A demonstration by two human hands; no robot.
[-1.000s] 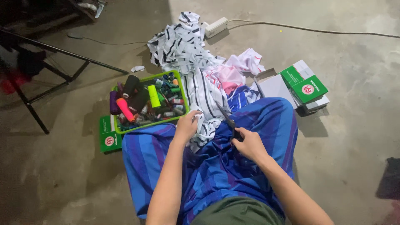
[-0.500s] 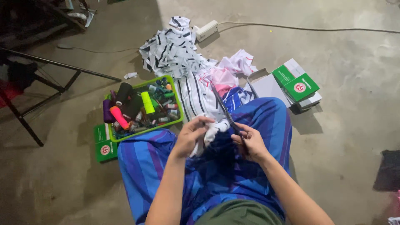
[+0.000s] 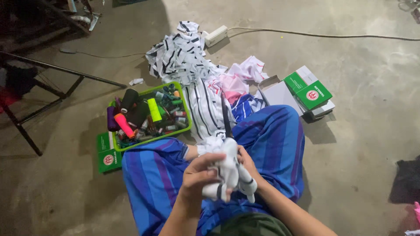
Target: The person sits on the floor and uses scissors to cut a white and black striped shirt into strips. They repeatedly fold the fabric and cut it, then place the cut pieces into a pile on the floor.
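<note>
A bare concrete floor (image 3: 372,144) fills the view. The person sits on it with legs crossed under striped blue cloth (image 3: 280,140). Ahead lies a heap of white fabric scraps with black stripes (image 3: 183,57), with pink pieces mixed in. To the left sits a green tray (image 3: 186,114) full of thread spools, and to the right a stack of green and white boxes (image 3: 308,91). A white power strip (image 3: 215,36) lies beyond the heap. Over the lap, the left hand (image 3: 199,177) is curled around a bunched white scrap (image 3: 227,170), fingers pressed into it. The right hand (image 3: 247,164) grips the same scrap from behind, mostly hidden; it seems to hold dark scissors (image 3: 226,118) pointing away.
</note>
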